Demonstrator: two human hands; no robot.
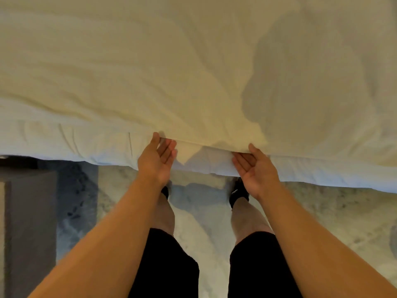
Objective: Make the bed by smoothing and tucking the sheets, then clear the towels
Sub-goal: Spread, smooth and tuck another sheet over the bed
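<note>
A cream top sheet [150, 67] covers the bed, wrinkled, with folds fanning toward its near edge. Below that edge shows the white side of the mattress covering [71, 145]. My left hand [158, 160] is palm-up at the sheet's hem, fingers straight, thumb tip touching the hem. My right hand [255, 171] is also palm-up a little to the right, its straight fingertips against the underside of the hem and its thumb lying along the edge. A small flap of sheet [187, 153] hangs between the two hands. No towel is in view.
I stand at the bedside on a pale mottled rug [333, 222], my legs in black shorts [171, 265] and black socks. A dark grey piece of furniture [28, 222] stands at the left beside the bed.
</note>
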